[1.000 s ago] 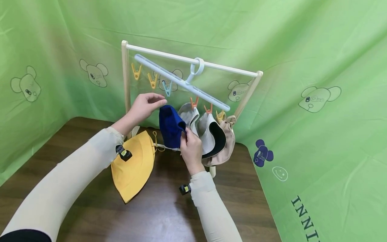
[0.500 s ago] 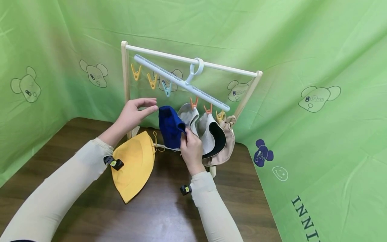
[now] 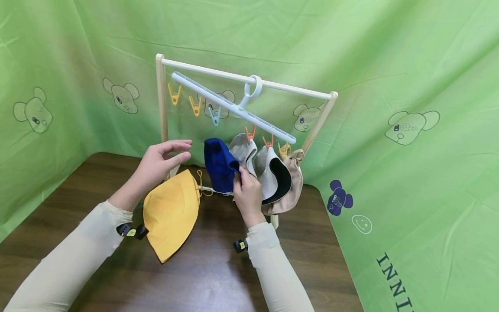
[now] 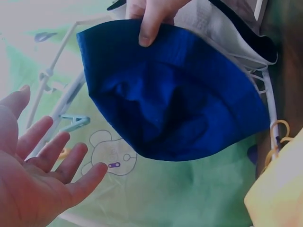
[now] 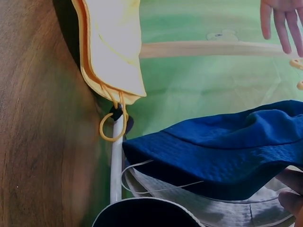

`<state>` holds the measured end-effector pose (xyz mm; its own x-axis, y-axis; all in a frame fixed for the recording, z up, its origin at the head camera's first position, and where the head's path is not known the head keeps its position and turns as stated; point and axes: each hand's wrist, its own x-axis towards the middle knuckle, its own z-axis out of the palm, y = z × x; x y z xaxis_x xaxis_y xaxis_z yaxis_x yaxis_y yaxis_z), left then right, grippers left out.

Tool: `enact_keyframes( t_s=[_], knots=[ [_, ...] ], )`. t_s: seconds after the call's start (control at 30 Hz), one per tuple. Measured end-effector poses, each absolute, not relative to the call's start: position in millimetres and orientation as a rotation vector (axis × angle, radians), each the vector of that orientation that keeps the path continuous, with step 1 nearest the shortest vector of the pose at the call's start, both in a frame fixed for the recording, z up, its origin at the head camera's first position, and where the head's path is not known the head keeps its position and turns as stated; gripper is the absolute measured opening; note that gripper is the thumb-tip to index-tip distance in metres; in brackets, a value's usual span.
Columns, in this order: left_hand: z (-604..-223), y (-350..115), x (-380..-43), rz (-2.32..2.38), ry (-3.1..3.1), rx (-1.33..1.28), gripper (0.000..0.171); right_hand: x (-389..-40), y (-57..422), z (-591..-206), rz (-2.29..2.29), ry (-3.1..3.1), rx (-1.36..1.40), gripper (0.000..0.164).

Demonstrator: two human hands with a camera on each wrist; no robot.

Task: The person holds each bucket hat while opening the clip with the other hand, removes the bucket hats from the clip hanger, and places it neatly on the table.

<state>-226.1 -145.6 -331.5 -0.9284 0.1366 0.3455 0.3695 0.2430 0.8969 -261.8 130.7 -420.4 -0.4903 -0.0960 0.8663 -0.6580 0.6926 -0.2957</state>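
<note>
My right hand (image 3: 248, 193) pinches the brim of a blue bucket hat (image 3: 219, 167), which hangs below a light blue clip hanger (image 3: 210, 93). In the left wrist view the right thumb lies over the brim of the blue hat (image 4: 165, 99). My left hand (image 3: 161, 162) is to the left of the blue hat, apart from it, with its fingers spread and holding nothing. Over the blue hat a light blue clip (image 3: 215, 116) hangs from the hanger. A yellow bucket hat (image 3: 173, 212) with a cord lies under my left wrist.
Two yellow clips (image 3: 175, 94) hang at the hanger's left. Orange clips (image 3: 250, 133) and a yellow one hold a grey-white hat (image 3: 238, 149), a white hat with black lining (image 3: 269, 177) and a beige hat (image 3: 294, 184). A wooden rack (image 3: 161, 104) stands on the table (image 3: 218, 277).
My left hand has drawn away from the blue bucket hat, moving left and down toward the yellow hat. The right hand keeps its place on the blue brim.
</note>
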Motion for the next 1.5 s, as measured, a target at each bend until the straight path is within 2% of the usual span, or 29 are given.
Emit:
enact_keyframes(
  t_s=[0.3, 0.77, 1.23, 1.5],
  knots=[
    [-355, -155, -205, -1.751, -2.275, -0.515, 0.029, -263, 128, -421, 0.772, -1.966, 0.577, 0.017],
    [-391, -161, -184, -1.715, -2.301, -0.521, 0.029, -264, 125, -426, 0.74, -1.965, 0.565, 0.023],
    [-405, -171, -184, -1.749, -2.271, -0.49, 0.025, -274, 127, -432, 0.649, -1.94, 0.709, 0.027],
    [-407, -173, -185, -1.737, -2.285, -0.466, 0.024, -278, 127, -440, 0.614, -1.975, 0.809, 0.034]
  ],
)
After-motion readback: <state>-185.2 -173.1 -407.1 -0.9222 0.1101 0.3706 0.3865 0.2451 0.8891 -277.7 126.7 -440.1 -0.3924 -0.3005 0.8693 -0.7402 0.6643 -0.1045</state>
